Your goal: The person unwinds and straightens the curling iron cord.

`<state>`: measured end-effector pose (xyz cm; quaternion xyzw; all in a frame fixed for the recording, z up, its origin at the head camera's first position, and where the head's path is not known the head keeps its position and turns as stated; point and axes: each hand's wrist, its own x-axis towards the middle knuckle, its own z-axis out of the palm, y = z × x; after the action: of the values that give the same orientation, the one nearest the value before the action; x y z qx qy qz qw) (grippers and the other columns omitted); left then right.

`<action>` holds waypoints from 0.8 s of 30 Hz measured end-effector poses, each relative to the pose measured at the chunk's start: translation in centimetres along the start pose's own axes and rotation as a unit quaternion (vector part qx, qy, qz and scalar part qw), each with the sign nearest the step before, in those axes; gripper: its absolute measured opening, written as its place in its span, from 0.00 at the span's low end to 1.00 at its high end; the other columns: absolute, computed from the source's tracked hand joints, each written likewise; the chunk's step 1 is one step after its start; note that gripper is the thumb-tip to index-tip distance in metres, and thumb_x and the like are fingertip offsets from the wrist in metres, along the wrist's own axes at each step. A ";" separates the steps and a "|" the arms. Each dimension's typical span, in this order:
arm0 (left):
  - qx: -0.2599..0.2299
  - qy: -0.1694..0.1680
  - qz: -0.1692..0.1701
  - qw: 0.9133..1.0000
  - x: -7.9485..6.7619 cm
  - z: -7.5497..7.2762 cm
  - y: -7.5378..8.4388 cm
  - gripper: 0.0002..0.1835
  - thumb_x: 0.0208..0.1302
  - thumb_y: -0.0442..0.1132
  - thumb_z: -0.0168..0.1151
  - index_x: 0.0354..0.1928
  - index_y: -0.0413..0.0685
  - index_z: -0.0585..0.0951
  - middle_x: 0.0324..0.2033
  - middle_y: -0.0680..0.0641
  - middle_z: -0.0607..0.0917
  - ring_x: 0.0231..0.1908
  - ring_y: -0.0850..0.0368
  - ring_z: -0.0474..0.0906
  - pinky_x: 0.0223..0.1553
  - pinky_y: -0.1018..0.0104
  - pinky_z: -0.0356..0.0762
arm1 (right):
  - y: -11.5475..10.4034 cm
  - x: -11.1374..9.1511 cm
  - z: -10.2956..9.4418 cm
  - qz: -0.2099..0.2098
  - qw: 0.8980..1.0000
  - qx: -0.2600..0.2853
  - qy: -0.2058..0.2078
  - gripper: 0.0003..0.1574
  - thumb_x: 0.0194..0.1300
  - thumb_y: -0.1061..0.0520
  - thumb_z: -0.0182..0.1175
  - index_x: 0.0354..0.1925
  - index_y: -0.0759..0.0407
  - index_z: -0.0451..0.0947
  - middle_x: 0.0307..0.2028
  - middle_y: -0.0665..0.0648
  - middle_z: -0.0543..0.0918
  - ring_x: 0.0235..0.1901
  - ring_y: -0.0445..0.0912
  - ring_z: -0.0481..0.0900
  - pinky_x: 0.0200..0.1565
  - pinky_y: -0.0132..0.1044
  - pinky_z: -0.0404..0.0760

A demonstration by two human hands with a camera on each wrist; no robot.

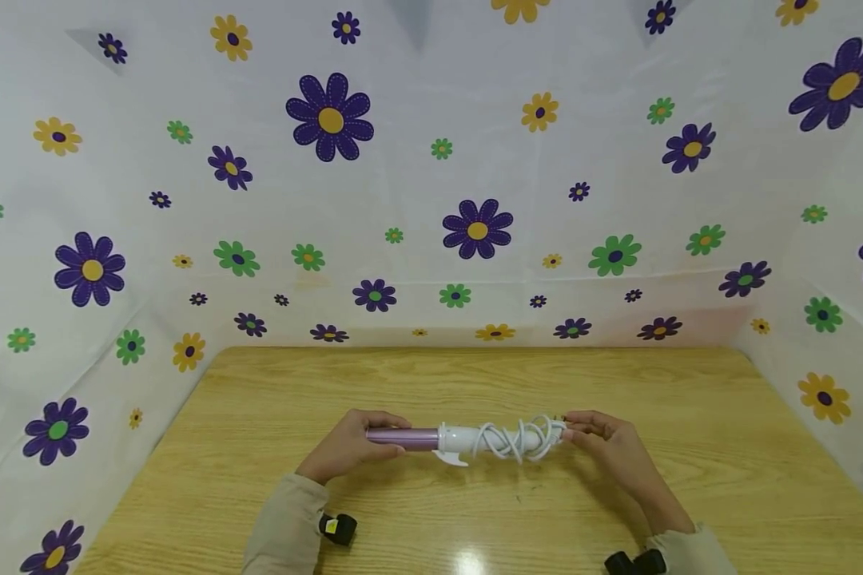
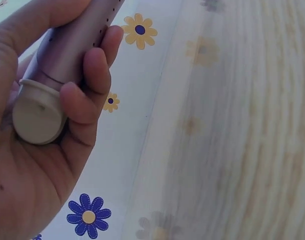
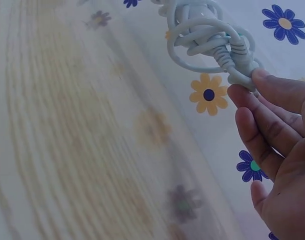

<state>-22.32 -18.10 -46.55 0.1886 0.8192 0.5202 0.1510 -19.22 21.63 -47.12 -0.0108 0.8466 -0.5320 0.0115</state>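
Observation:
A curling iron (image 1: 460, 438) with a purple barrel and a white handle lies level across the head view, above the wooden table. My left hand (image 1: 359, 444) grips the barrel end, fingers curled round it; the left wrist view shows the pale round end cap (image 2: 38, 114) against the palm. A white cord (image 1: 521, 439) is wound in loops about the handle. At the handle's far end, my right hand (image 1: 607, 447) pinches the cord's end part (image 3: 241, 75) between thumb and fingertips. Beneath the barrel side of the handle juts a small white lever (image 1: 451, 458).
The wooden table (image 1: 475, 375) spreads under both hands, with a light glare near its front. White sheeting (image 1: 403, 184) printed with purple, yellow and green flowers stands behind it and along both sides. Black devices (image 1: 339, 529) sit at the wrists by the beige sleeves.

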 end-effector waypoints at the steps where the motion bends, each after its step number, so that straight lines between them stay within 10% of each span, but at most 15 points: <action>1: 0.002 0.002 -0.001 1.000 0.0 0.0 0.1 0.19 0.55 0.43 0.72 0.50 0.49 0.84 0.50 0.41 0.83 0.42 0.53 0.77 0.43 0.60 0.75 | -0.1 0.0 0.0 -0.003 1.000 -0.005 0.001 0.26 0.64 0.50 0.64 0.54 0.65 0.78 0.40 0.56 0.86 0.38 0.32 0.79 0.44 0.30 0.76; 24: -0.012 0.017 -0.006 1.000 0.2 0.7 0.4 0.20 0.55 0.43 0.72 0.50 0.46 0.84 0.51 0.40 0.83 0.41 0.54 0.78 0.42 0.62 0.76 | 0.1 -0.2 0.2 -0.033 0.999 -0.014 0.005 0.19 0.68 0.52 0.60 0.50 0.64 0.79 0.41 0.56 0.85 0.43 0.33 0.76 0.56 0.51 0.69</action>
<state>-22.14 -17.30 -46.48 0.1734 0.8161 0.5325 0.1427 -19.03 21.53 -47.28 -0.0362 0.8531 -0.5205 -0.0099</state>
